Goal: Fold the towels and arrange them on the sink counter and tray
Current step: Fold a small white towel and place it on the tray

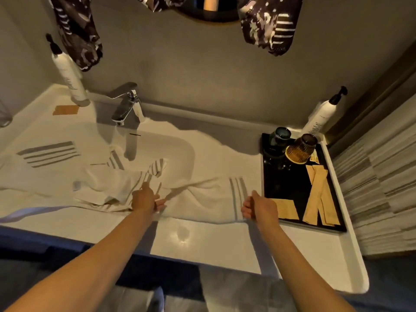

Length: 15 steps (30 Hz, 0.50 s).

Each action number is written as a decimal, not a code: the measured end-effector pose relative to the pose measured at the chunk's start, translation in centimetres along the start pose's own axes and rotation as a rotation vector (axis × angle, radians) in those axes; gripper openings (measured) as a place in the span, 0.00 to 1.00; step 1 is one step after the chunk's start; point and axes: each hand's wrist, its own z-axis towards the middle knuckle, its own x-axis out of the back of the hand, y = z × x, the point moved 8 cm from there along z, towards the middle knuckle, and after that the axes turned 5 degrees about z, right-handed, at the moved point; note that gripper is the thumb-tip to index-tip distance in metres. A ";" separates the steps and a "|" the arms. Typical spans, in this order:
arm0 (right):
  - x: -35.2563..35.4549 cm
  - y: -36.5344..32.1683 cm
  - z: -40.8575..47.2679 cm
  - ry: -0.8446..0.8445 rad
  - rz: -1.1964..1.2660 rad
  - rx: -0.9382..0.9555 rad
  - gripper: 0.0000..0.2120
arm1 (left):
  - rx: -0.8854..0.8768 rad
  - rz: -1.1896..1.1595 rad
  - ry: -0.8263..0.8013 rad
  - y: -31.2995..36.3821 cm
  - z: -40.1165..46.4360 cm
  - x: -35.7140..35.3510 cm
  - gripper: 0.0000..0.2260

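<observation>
Left hand (pixel 144 199): fingers curled, pinching the near edge of the striped towel (pixel 202 197) at about its middle. Right hand (pixel 256 208): fingers curled round the same towel's near right corner, beside the grey stripes.

Striped towel: cream, rumpled, lying across the bench (pixel 202 242) in front of the sink basin (pixel 171 145), its far folds spilling over the basin's near rim. Second towel (pixel 45 158): cream with grey stripes, spread flat on the bench at 9 o'clock from the basin.

Tray (pixel 286 181): black, on the bench at 3 o'clock from the striped towel, just beside the right hand. Holds tan paper packets (pixel 317 194), an amber glass (pixel 300 149) and a dark glass (pixel 280 137), both upturned.

Faucet (pixel 126 106): chrome, at 12 o'clock over the basin. Pump bottles: one (pixel 69 79) at 10 o'clock, one (pixel 322 113) at 2 o'clock behind the tray.
</observation>
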 end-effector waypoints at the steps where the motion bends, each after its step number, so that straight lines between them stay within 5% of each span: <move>1: -0.6 -0.2 0.3 -0.003 -0.287 0.177 0.16 | -0.077 0.101 0.078 -0.2 0.5 0.4 0.20; 4: -3.4 -0.3 -0.3 -0.014 -0.870 0.638 0.11 | -0.504 0.656 0.139 0.2 -0.6 -1.3 0.22; 6: -4.0 -0.3 -0.6 0.135 -1.077 0.776 0.04 | -0.683 0.932 0.114 -0.8 -1.2 -3.3 0.22; 11: -2.7 -0.4 1.2 0.288 -1.222 0.429 0.15 | -0.254 1.007 0.072 -3.1 2.3 -2.8 0.34; 15: -2.0 -1.6 3.2 0.288 -1.216 0.152 0.18 | -0.089 0.509 -0.039 -2.3 3.7 -3.1 0.32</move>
